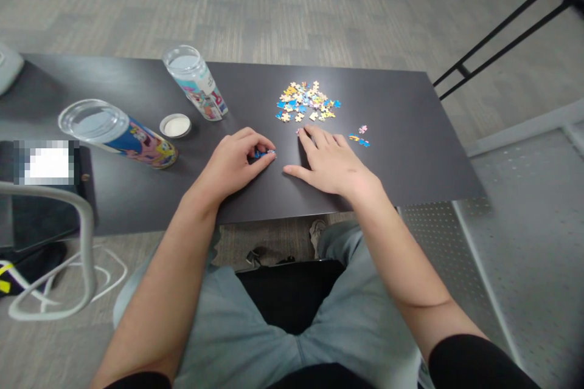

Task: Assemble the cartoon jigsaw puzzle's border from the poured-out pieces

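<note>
Fingers of my left hand (237, 158) curl round a few blue jigsaw puzzle pieces (260, 154) at the tabletop, partly hidden by the thumb and fingers. My right hand (331, 161) is spread, palm down, with the index fingertip by a small pinkish puzzle piece (298, 131). Beyond it lies a loose heap of jigsaw pieces (305, 102) in yellow, blue and cream. To the right of that hand are a pink piece (363, 129) and some blue-and-yellow pieces (359, 140) lying close together.
On the dark table (401, 152) to my left stand two clear-topped cylindrical containers, a tall cartoon-printed one (141, 143) and another (201, 85) behind it. A round white lid (176, 126) lies between them. A black bag or case (41, 213) and a grey curved bar (86, 249) are far left.
</note>
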